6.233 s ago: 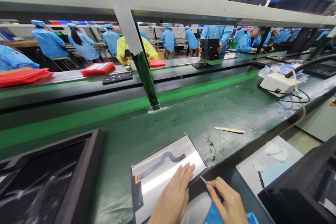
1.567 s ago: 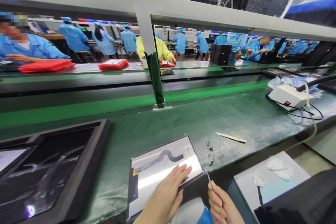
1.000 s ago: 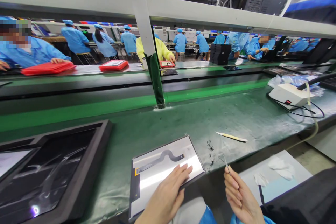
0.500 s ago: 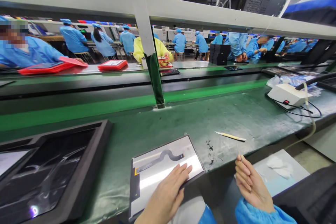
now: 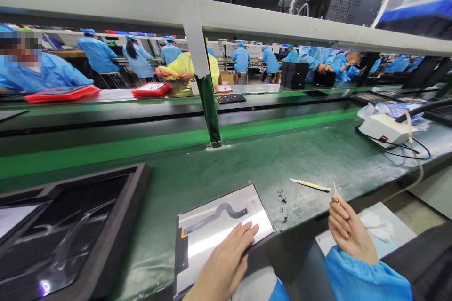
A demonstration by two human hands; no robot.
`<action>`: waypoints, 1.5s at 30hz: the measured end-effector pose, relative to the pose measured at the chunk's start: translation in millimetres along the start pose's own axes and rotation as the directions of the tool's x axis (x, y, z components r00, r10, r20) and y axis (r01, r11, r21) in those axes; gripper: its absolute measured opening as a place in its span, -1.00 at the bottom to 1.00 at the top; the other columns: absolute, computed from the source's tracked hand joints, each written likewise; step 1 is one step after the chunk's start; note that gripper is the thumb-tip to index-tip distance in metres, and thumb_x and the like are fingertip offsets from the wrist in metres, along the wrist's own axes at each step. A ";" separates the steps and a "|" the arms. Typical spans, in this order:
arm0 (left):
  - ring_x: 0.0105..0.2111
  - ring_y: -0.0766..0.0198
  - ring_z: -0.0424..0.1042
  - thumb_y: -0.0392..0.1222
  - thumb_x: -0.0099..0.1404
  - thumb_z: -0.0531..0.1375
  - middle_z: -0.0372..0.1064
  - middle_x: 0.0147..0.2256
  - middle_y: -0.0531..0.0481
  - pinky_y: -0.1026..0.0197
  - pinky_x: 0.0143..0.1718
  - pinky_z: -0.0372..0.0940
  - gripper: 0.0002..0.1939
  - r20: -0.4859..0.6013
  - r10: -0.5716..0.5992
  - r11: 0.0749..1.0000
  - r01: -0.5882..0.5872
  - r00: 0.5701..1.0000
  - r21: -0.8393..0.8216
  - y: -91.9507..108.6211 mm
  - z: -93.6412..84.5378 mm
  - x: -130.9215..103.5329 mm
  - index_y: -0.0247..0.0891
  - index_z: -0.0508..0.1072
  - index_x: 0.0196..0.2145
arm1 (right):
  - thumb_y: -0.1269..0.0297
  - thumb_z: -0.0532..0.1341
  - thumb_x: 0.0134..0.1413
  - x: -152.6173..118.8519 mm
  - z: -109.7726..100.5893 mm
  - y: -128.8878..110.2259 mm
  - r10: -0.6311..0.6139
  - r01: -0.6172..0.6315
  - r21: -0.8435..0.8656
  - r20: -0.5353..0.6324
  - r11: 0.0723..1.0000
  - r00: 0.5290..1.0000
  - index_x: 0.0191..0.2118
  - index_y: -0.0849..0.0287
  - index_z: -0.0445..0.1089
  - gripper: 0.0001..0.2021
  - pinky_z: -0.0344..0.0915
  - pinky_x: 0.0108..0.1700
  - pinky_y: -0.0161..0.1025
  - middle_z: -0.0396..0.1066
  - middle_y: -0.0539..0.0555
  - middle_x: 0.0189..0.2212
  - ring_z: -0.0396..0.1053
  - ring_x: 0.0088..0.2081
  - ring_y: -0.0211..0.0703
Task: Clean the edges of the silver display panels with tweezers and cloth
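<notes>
A display panel point(image 5: 197, 254) with a silvery back lies at the table's front edge, a dark ribbon cable point(image 5: 226, 210) curving across it. My left hand point(image 5: 226, 256) rests flat on the panel's lower right part, fingers stretched out. To the right, my right hand point(image 5: 349, 230) is raised in front of the table edge, closed around thin metal tweezers point(image 5: 336, 193) whose points face up. Beyond that hand lies a yellow-handled knife point(image 5: 310, 185). Small black scraps point(image 5: 282, 202) are scattered between the panel and the knife.
At the left stands a black foam tray point(image 5: 130, 207) with dark glossy panels. A green post point(image 5: 208, 113) rises behind the display panel. A white device point(image 5: 383, 129) with cables sits far right. Co-workers in blue and yellow sit across the line.
My right hand has moved right and slightly up with the tweezers, away from the panel. My left hand and the panel have stayed put. Across the line, a yellow-sleeved person lifts something red.
</notes>
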State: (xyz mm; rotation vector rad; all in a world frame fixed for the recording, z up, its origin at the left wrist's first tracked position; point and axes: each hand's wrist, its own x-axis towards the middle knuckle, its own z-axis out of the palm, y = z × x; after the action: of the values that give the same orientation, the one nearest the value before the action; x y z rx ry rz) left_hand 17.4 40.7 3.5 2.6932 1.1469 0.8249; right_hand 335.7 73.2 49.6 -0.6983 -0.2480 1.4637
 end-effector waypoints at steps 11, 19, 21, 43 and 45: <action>0.22 0.14 0.31 -0.48 0.30 0.01 0.31 0.22 -0.09 0.07 0.17 0.30 -0.34 0.039 -0.002 1.000 0.003 0.999 -0.029 0.3 -1.6 -1.2 -0.17 0.09 0.32 | 0.40 0.47 -0.09 8.9 5.9 -12.6 -0.032 0.032 0.007 0.010 0.999 0.999 -0.44 0.11 0.23 -0.66 0.03 -0.85 -0.62 0.18 -0.30 -0.72 0.04 -0.82 -0.54; 0.24 0.18 0.25 -0.47 0.34 0.00 0.27 0.25 -0.01 0.12 0.19 0.26 -0.31 0.106 0.054 0.990 -0.039 0.993 -0.139 -12.2 -25.0 -11.1 -0.05 0.03 0.36 | 0.05 0.54 -0.25 -27.3 45.0 12.5 0.010 -0.013 -0.315 -0.010 0.949 1.000 -0.45 0.18 0.35 -0.57 -0.12 -0.81 -0.56 0.03 -0.28 -0.75 -0.19 -0.77 -0.55; 0.25 0.18 0.24 -0.46 0.37 0.01 0.25 0.26 0.00 0.09 0.21 0.23 -0.35 0.120 0.052 0.988 -0.034 0.991 -0.150 -13.0 -35.2 -12.5 -0.03 0.05 0.34 | -0.04 0.51 -0.20 -41.2 54.2 25.6 0.053 -0.029 -0.425 0.044 0.905 0.998 -0.45 0.21 0.38 -0.55 -0.19 -0.77 -0.55 0.04 -0.25 -0.75 -0.22 -0.74 -0.56; 0.40 -0.06 -0.23 -0.52 0.34 0.01 0.08 0.33 -0.27 -0.43 0.28 -0.02 -0.76 0.034 0.088 0.991 -0.091 0.996 0.095 20.1 -7.1 39.6 -0.26 0.37 -0.31 | -0.13 0.14 0.24 -47.4 1.4 86.9 0.053 0.346 -0.887 0.379 0.307 0.924 -0.46 0.13 0.37 -0.56 0.14 -0.46 -0.30 0.34 -0.01 -0.56 0.23 -0.54 -0.25; 0.40 -0.04 -0.22 -0.50 0.36 0.01 0.10 0.33 -0.26 -0.41 0.30 -0.04 -0.77 0.060 0.096 0.992 -0.100 0.994 0.072 21.2 -7.4 43.4 -0.26 0.37 -0.31 | -0.05 0.13 0.27 -53.0 -7.1 92.0 0.031 0.410 -0.883 0.428 0.227 0.903 -0.43 0.10 0.40 -0.63 0.20 -0.36 -0.28 0.37 0.00 -0.50 0.32 -0.45 -0.17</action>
State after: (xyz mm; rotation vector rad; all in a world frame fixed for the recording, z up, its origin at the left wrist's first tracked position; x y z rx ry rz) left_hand 51.8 54.9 35.1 2.8341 1.0618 0.7277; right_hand 257.6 16.2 5.3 -1.3226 -1.6360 1.0195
